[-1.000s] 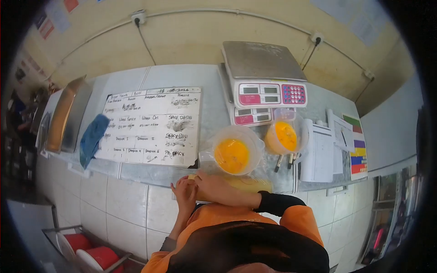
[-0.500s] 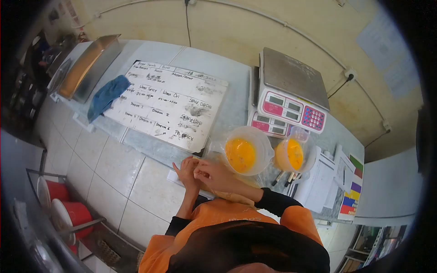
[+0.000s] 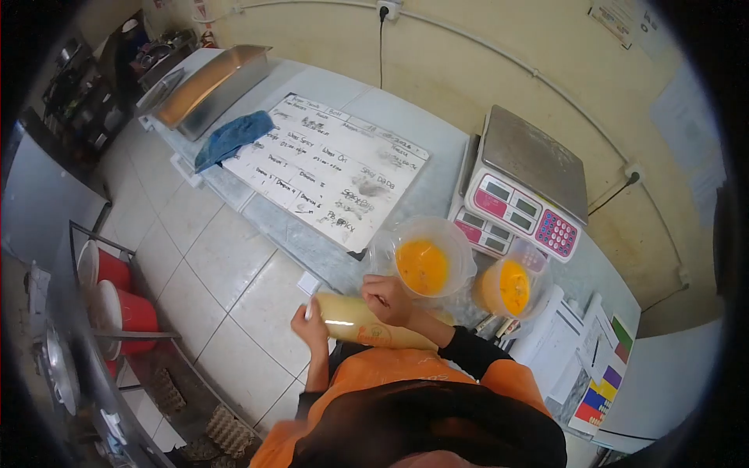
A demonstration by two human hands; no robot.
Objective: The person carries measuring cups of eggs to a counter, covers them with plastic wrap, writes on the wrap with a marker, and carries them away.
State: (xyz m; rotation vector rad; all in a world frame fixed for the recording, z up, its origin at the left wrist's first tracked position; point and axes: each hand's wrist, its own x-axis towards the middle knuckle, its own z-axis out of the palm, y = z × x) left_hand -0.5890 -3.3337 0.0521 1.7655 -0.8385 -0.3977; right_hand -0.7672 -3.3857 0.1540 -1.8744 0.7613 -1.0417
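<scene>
A large, shiny pale-yellow bottle [image 3: 355, 321] with reddish print lies on its side between my body and the table edge. My left hand [image 3: 310, 327] is wrapped round its left end, where a small white part shows. Just above the bottle's upper side, my right hand [image 3: 388, 300] is closed, fingers curled; whatever they hold, if anything, is hidden. Close beyond that hand stands a clear plastic jug [image 3: 460, 257] with orange-yellow liquid, like beaten egg. A second, smaller clear container [image 3: 490, 292] of similar orange-yellow contents stands to its right.
A marked whiteboard [image 3: 343, 175] lies on the table, with a blue cloth [image 3: 238, 139] over its left edge. Farther left is a deep metal tray [image 3: 226, 86]. Two scales [image 3: 530, 187] stand at the back right. Markers [image 3: 499, 326] and papers [image 3: 550, 335] lie at the right.
My hands, together earlier at the left end of the bottle, are now apart. The right hand has moved right, and more of the bottle shows. My view has shifted left.
</scene>
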